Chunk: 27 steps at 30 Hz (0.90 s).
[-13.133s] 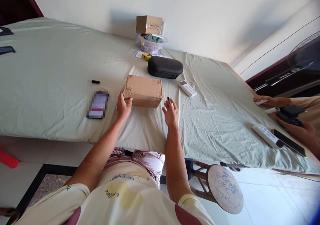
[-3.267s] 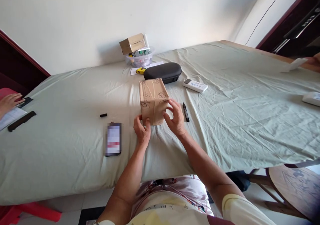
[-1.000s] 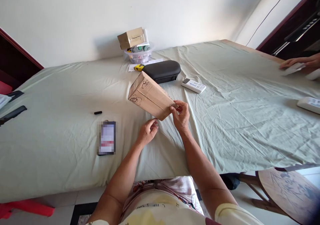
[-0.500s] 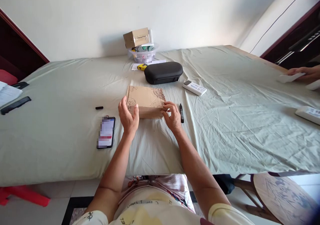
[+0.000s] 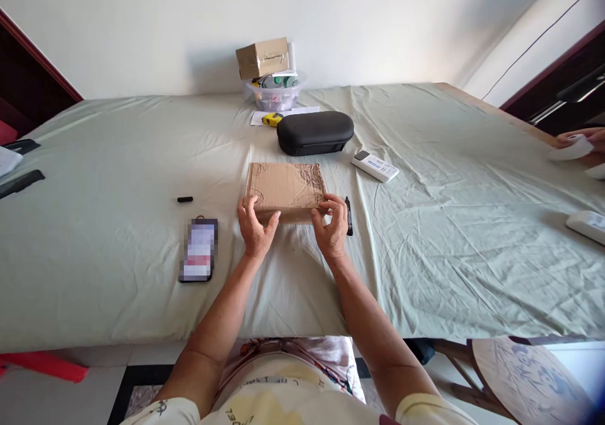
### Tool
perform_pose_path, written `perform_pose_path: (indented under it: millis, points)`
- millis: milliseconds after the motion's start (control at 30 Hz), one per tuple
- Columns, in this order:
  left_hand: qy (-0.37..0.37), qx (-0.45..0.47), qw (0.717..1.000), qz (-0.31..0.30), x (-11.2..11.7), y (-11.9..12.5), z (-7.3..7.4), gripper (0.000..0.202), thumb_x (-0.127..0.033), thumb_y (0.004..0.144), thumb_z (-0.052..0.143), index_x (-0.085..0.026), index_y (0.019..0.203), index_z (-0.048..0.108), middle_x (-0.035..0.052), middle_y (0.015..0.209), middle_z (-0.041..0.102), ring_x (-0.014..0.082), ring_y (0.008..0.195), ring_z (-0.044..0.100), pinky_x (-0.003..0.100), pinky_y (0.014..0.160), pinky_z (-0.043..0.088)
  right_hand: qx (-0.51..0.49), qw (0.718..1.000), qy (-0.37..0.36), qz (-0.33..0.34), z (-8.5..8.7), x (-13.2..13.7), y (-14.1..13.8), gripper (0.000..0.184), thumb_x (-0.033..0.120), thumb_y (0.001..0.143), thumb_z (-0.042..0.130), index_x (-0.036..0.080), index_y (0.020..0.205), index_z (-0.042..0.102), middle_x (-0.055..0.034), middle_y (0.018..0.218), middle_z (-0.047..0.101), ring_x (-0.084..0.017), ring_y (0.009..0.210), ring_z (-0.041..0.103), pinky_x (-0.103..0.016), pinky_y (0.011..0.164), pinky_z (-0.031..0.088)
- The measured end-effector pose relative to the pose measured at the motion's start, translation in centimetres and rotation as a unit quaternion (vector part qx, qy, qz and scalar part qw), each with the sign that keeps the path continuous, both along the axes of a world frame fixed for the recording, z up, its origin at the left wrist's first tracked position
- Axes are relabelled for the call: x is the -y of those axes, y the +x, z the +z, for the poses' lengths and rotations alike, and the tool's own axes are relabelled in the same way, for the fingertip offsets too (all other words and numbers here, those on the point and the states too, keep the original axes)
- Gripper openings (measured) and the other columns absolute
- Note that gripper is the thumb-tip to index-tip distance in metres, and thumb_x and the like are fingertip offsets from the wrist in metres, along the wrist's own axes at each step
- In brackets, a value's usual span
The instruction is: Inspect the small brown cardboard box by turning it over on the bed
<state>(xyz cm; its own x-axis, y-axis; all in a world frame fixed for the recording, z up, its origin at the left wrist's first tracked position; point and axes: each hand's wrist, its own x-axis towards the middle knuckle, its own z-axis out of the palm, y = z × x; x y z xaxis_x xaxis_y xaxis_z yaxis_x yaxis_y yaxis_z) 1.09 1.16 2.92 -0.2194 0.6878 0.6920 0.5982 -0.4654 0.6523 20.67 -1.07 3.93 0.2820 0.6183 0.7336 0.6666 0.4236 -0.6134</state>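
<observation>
A flat cardboard box (image 5: 286,185) with dark scribbles on its corners lies on the cloth in front of me. My left hand (image 5: 256,228) grips its near left corner, thumb against the front side. Around the near right corner my right hand (image 5: 331,226) is curled, with its thumb at the front side and fingers over the edge. A black marker (image 5: 349,215) lies uncapped just right of that hand, partly hidden by it. Its black cap (image 5: 184,199) is off to the left, above a phone (image 5: 199,251) with a lit, blurred screen.
Behind the box are a black zip case (image 5: 315,132), a white remote-like device (image 5: 375,166) and a yellow tape measure (image 5: 272,120). A plastic basket (image 5: 278,100) with another carton (image 5: 262,58) stands by the wall. At right, another person's hand (image 5: 583,141) holds something white.
Both hands have shifted on the box, the left now closer around its near corner. The box sits squarer to me. The view has moved slightly.
</observation>
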Motion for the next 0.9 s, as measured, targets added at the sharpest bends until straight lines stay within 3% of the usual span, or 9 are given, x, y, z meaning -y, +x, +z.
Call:
perform_pose_path:
  millis: [200,400,567,700,900]
  points:
    - [-0.001,0.008,0.999,0.031,1.4,1.2,0.3,0.062,-0.061,0.087,0.074,-0.02,0.127,0.052,0.0207,0.139,0.05,0.0326,0.133,0.054,0.049,0.114,0.046,0.021,0.999,0.007,-0.047,0.0,0.7,-1.5,0.045,0.059,0.086,0.079,0.026,0.096,0.051,-0.0136,0.122,0.059,-0.031,0.118,0.058,-0.055,0.101,0.054]
    - [-0.005,0.035,0.999,0.034,2.0,1.8,0.0,0.062,-0.06,0.085,0.078,-0.019,0.124,0.053,0.0224,0.14,0.046,0.0349,0.136,0.05,0.053,0.115,0.044,0.002,0.999,-0.005,-0.042,0.0,0.9,-1.8,0.051,0.061,0.08,0.085,0.025,0.095,0.052,-0.015,0.125,0.057,-0.033,0.122,0.055,-0.059,0.106,0.05]
    - [-0.013,0.037,0.999,0.019,1.7,1.4,0.1,0.055,-0.06,0.091,0.07,-0.02,0.125,0.055,0.0212,0.14,0.05,0.0329,0.138,0.051,0.05,0.117,0.044,-0.013,0.999,-0.012,-0.038,-0.1,0.8,-1.4,0.043,0.059,0.086,0.08,0.025,0.097,0.056,-0.0132,0.125,0.059,-0.032,0.119,0.058,-0.056,0.103,0.054]
    - [-0.024,0.033,0.999,-0.004,0.9,0.3,0.1,0.042,-0.052,0.103,0.054,-0.02,0.13,0.06,0.0196,0.136,0.059,0.0293,0.136,0.056,0.046,0.117,0.045,-0.045,0.999,-0.009,-0.019,0.1,0.6,-1.0,0.027,0.051,0.097,0.069,0.025,0.104,0.061,-0.0121,0.124,0.063,-0.028,0.113,0.063,-0.046,0.089,0.06]
    - [-0.015,0.019,1.0,0.013,0.0,-0.7,0.0,0.037,-0.041,0.106,0.046,-0.02,0.129,0.066,0.0173,0.136,0.063,0.027,0.138,0.057,0.043,0.117,0.047,-0.117,0.993,-0.005,-0.005,0.2,0.4,-0.8,0.018,0.04,0.102,0.056,0.025,0.107,0.065,-0.0104,0.117,0.067,-0.023,0.106,0.066,-0.037,0.08,0.06]
